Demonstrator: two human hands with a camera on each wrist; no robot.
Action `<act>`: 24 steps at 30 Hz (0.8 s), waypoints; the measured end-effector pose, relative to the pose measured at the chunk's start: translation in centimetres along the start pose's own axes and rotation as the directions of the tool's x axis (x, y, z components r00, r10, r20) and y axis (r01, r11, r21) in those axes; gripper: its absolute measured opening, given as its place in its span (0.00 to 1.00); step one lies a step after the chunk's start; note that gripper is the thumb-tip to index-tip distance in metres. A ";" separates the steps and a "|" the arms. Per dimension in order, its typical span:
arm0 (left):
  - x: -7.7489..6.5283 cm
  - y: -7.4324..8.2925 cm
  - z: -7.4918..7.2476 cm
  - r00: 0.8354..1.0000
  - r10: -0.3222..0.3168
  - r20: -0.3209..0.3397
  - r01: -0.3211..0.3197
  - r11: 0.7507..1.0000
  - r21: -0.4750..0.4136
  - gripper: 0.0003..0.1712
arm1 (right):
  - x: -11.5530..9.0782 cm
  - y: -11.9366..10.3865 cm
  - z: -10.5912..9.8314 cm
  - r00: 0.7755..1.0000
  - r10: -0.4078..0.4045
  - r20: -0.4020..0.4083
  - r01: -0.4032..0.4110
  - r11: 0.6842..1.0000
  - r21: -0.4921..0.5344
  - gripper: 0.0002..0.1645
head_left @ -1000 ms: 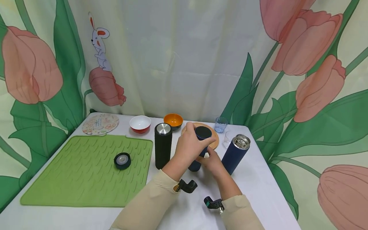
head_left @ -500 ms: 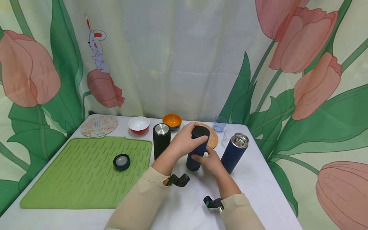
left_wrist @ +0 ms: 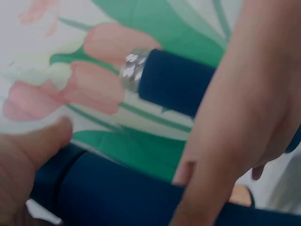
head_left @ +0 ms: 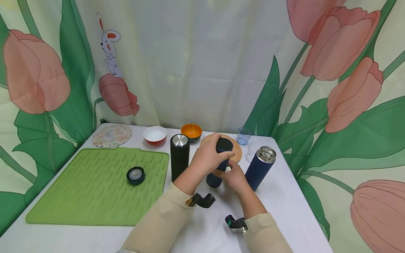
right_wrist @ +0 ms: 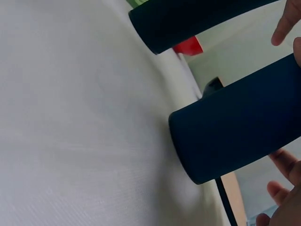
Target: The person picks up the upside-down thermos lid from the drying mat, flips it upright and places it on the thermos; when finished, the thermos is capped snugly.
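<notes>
In the head view, a dark blue thermos (head_left: pixel 214 180) with a black-topped lid (head_left: pixel 224 144) stands between both hands. My left hand (head_left: pixel 207 157) grips the lid from above, thumb across its near side. Lower down, my right hand (head_left: pixel 235 175) holds the body of the thermos. The left wrist view shows the lid seated on the thermos (left_wrist: pixel 122 188), with a thin seam below it. To the right stands an open blue thermos (head_left: pixel 259 170), its steel mouth uncovered. On the left is a black thermos (head_left: pixel 179 160) with a steel-topped lid.
A loose black lid (head_left: pixel 135 175) lies on a green drying mat (head_left: pixel 95 189). Behind are a white-and-red bowl (head_left: pixel 155 135), an orange bowl (head_left: pixel 191 131), a round wooden board (head_left: pixel 236 154), a blue glass (head_left: pixel 244 135), a clear glass (head_left: pixel 251 151) and a floral round mat (head_left: pixel 112 135).
My left hand and wrist shifted left, then came back right, while the fingers stayed on the lid. My right hand keeps its hold on the thermos body, which stays nearly in place.
</notes>
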State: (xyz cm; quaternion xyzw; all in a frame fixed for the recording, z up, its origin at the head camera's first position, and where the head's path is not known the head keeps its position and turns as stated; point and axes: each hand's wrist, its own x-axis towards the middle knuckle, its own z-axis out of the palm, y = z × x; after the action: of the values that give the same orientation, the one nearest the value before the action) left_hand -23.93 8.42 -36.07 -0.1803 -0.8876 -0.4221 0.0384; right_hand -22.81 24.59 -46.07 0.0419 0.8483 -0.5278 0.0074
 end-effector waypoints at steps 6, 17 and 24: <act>0.2 -0.4 -0.8 0.997 0.034 0.069 -0.031 0.998 -0.046 0.37 | -0.1 -0.3 -0.2 1.000 0.001 0.028 -0.001 1.000 -0.014 0.42; -0.5 1.0 1.7 0.989 -0.096 -0.114 0.096 0.995 -0.006 0.45 | 0.2 0.4 -0.4 0.999 0.032 0.022 -0.032 0.999 -0.022 0.42; 0.5 -0.3 -0.4 0.998 0.032 0.049 -0.036 0.997 0.068 0.36 | 0.3 0.0 -0.3 1.000 0.011 0.021 -0.010 1.000 -0.011 0.40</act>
State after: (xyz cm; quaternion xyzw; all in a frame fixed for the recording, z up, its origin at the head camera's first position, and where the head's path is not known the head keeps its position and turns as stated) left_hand -24.58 8.08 -35.91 -0.2041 -0.8991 -0.3862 0.0304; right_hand -23.15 24.84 -45.96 0.0408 0.8508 -0.5235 0.0192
